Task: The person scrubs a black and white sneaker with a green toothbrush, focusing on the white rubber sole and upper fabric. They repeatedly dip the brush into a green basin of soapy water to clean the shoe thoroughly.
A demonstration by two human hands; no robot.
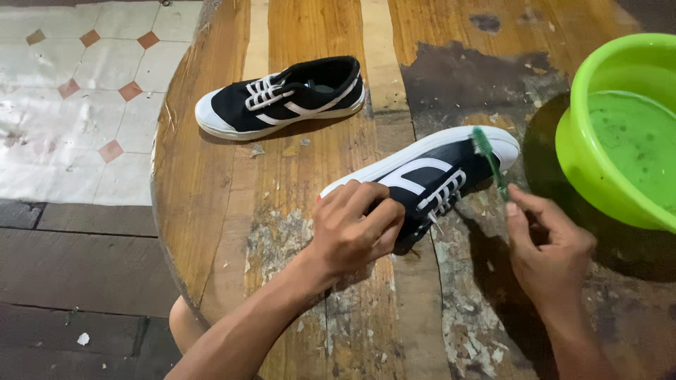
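The left hand point(352, 229) is clamped over the heel end of a black-and-white sneaker point(429, 176) lying near the middle of the worn wooden table point(211, 211), while the right hand point(549, 243) pinches a green toothbrush point(491, 162) with its bristles at the white toe cap. The shoe looks light, with soft canvas sides that would give under pressure, so the stiffer heel and rubber sole seem the firmest places to hold. A second sneaker point(282, 98) lies apart, and a green basin point(620, 134) of water sits just right.

Near shoe point(429, 176): matt black cloth upper, smooth white rubber sole. Far shoe point(282, 97) same. Toothbrush point(491, 162): green plastic. Basin point(620, 127): glossy green plastic. Table point(317, 281): worn rough wood, flaking finish. Floor tiles point(84, 105): matt, grimy.
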